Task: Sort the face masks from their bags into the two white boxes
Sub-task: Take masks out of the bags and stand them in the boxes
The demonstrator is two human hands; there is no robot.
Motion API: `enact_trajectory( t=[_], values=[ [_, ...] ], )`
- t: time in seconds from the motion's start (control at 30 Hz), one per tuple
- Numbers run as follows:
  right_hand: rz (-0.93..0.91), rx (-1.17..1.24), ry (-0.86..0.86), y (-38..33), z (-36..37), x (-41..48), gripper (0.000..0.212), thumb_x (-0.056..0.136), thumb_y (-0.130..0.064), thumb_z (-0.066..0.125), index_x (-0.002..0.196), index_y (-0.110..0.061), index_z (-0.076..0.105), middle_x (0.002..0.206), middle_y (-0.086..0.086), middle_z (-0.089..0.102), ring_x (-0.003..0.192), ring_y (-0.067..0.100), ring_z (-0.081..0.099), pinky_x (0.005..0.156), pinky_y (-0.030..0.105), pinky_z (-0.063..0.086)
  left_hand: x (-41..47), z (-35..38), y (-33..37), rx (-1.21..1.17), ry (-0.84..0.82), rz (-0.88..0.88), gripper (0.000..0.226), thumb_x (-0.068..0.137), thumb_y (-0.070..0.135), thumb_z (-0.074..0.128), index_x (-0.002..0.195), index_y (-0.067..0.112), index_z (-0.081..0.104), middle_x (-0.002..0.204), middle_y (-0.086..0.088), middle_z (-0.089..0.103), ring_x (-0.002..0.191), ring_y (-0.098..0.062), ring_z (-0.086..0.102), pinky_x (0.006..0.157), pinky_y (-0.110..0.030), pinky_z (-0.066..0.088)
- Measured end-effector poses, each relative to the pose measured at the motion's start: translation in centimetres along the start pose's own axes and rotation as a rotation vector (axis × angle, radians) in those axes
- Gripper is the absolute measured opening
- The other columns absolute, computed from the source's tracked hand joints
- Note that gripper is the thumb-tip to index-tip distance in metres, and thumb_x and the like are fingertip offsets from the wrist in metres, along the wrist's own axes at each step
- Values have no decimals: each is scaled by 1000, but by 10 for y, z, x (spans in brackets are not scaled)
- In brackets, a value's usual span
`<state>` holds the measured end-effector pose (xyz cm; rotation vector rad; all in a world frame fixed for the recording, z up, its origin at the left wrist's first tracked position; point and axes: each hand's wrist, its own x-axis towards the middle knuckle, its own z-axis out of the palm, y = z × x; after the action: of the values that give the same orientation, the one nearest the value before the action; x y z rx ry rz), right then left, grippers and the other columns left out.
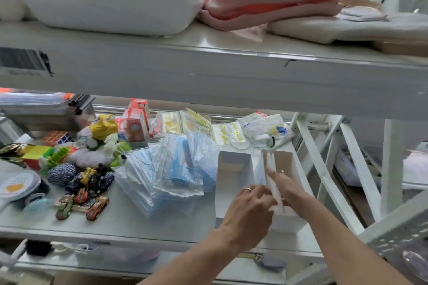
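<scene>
Two white boxes stand side by side on the shelf, the left box (234, 164) and the right box (290, 161). A stack of white face masks (273, 178) stands upright along the right box's left wall. My left hand (249, 211), with a ring, has its fingers curled on the stack's near end. My right hand (286, 188) lies inside the right box, its fingers straight against the masks. Clear bags of blue face masks (169, 169) lie in a heap just left of the boxes.
Toy cars (82, 201), puzzle cubes (37, 152), a plush toy (102, 136) and a round tin (19, 186) crowd the shelf's left half. Small zip bags (228, 134) and a carton (135, 124) sit behind the boxes. An upper shelf (208, 71) hangs overhead; white frame bars (324, 169) rise on the right.
</scene>
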<state>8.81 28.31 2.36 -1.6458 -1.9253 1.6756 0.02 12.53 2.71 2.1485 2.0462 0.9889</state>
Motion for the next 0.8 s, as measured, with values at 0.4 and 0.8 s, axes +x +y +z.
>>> enact_trajectory(
  t=[0.4,0.8],
  values=[
    [-522,-207,592,-46,26,-29,60,95,-42,55,145,-12,41,142,12,51,130,28,48,108,44,41,55,-66,-153,-193,136,-1138,47,87,23,66,126,2,46,125,-19,59,115,-37,60,94,-40,49],
    [-673,114,591,-68,71,-72,33,91,-13,65,124,-15,60,109,0,68,98,4,65,92,28,53,20,-119,-141,-956,469,-1006,15,83,-2,68,94,8,73,91,-13,76,85,-31,71,75,-39,59]
  ],
)
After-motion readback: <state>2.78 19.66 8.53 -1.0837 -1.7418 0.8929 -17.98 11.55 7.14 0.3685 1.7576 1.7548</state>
